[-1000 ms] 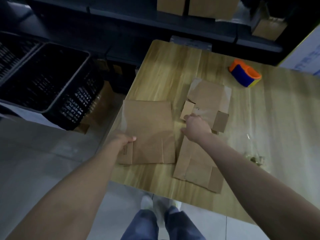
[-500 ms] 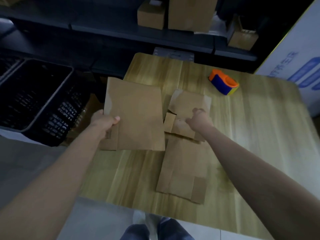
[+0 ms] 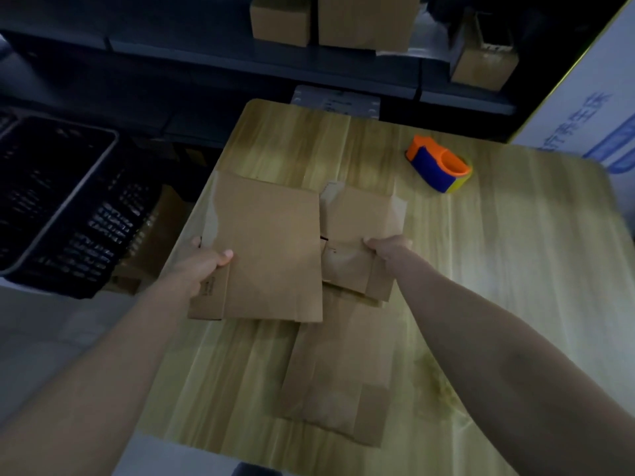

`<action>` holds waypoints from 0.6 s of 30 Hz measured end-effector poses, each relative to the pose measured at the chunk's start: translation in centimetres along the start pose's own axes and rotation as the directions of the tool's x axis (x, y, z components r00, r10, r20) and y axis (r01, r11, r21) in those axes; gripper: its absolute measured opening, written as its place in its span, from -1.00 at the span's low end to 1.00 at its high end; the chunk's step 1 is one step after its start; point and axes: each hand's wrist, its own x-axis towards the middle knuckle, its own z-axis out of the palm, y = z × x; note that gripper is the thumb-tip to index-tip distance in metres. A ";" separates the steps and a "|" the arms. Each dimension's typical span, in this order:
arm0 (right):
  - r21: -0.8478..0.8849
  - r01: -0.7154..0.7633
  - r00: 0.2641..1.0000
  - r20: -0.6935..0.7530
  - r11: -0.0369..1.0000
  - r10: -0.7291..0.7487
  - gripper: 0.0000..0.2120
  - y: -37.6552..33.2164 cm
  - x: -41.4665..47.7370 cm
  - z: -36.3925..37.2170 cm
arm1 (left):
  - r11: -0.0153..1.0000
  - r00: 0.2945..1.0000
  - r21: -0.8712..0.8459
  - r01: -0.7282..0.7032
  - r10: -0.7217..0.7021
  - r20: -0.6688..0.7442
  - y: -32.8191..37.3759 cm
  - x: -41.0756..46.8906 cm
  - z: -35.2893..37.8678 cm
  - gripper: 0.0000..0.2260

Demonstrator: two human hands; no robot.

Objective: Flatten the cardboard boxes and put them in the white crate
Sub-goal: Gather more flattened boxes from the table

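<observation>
As left hand (image 3: 206, 266) grips, box (image 3: 271, 249) runs forward

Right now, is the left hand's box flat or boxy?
Flat. The left hand holds the cardboard box as one thin creased sheet.

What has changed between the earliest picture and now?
The left hand lifted the large flattened brown cardboard box off the wooden table; the right hand gripped and raised the smaller flattened cardboard box. The third flat cardboard box and the orange-and-blue tape dispenser stayed put.
</observation>
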 end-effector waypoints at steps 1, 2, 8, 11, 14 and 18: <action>-0.009 0.005 1.000 0.022 1.000 -0.005 -0.18 -0.1 0.5 0.2 | 1.000 1.000 0.004 0.003 -0.003 -0.011 0.0 0.1 0.1 -0.42; -0.009 0.020 0.998 0.059 1.000 -0.020 -0.25 -0.1 0.8 0.3 | 1.000 1.000 0.008 0.006 -0.006 -0.021 0.0 0.1 0.2 -0.44; 0.040 0.034 0.998 0.052 0.999 -0.036 -0.44 -0.3 1.4 1.1 | 1.000 0.999 -0.013 -0.018 0.018 -0.034 0.0 0.2 0.2 -0.46; 0.007 0.012 0.998 0.060 1.000 -0.013 -0.40 -0.6 1.5 0.8 | 0.999 1.000 -0.037 -0.024 0.023 -0.013 -0.2 0.6 -0.5 -0.45; 0.148 0.015 0.998 0.057 0.989 -0.024 -0.45 -0.9 1.4 0.6 | 0.999 1.000 -0.031 -0.021 0.021 -0.004 0.0 1.2 -1.3 -0.45; 0.231 0.116 0.993 -0.027 0.966 -0.113 -0.55 -1.8 -0.8 -0.2 | 0.998 0.999 -0.040 -0.041 0.043 0.034 0.8 1.2 -2.6 -0.50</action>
